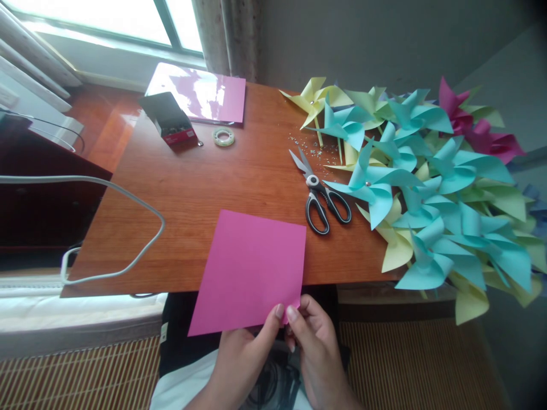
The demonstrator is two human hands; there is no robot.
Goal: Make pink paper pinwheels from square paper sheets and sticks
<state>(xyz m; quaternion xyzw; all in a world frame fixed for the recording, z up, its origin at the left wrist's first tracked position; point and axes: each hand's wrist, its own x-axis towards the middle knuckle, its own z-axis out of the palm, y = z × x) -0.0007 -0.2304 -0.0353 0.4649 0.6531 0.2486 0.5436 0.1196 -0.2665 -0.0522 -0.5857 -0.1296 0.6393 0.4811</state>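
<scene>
— Both hands sit closest, low in view; what do they hold?
— Left hand and right hand each pinch the near corner of the square pink paper sheet, which overhangs the wooden table's front edge.
— And the biggest thing?
— That table; then the heap of turquoise, yellow and magenta paper pinwheels at right; black-handled scissors beside it; a small clear tape roll farther back.

Home craft spot, wooden table by window w/ curtain, paper pinwheels, scissors
</scene>
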